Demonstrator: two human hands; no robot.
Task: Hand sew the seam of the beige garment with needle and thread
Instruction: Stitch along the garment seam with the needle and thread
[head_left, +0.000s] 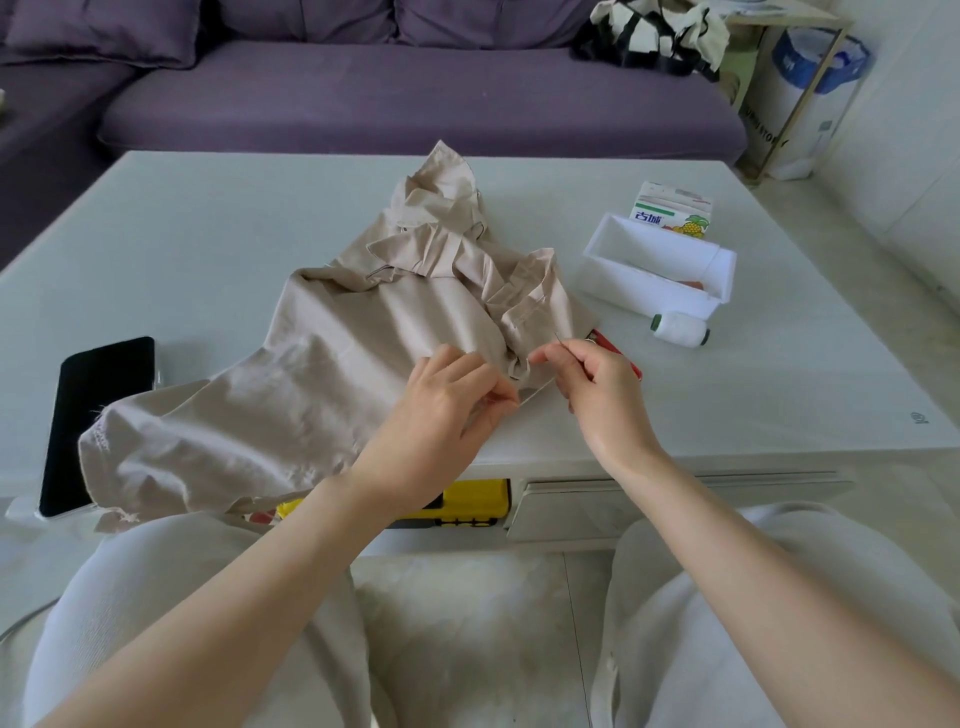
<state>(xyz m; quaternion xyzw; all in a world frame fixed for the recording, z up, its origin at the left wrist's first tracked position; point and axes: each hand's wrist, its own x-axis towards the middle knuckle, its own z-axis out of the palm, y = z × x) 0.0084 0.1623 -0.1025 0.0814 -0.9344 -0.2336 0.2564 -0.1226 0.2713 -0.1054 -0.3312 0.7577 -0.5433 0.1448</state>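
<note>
While the right hand (587, 384) pinches the needle (560, 340) between thumb and forefinger, the left hand (447, 400), at its 8 o'clock, pinches the beige garment's (337, 364) seam edge. I judge the stitch is between passes; next the tip must be aimed into the held fold. The needle points toward 11 o'clock, axis 11-to-5. The garment lies on the table (727, 395), running 7 to 1 o'clock.

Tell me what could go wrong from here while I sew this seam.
The needle pinched in your right hand sits close to the left hand, which pinches the garment; a slip might prick a finger. The garment's near end hangs over the table edge beside the phone, so tugging could drag the phone off.
</note>
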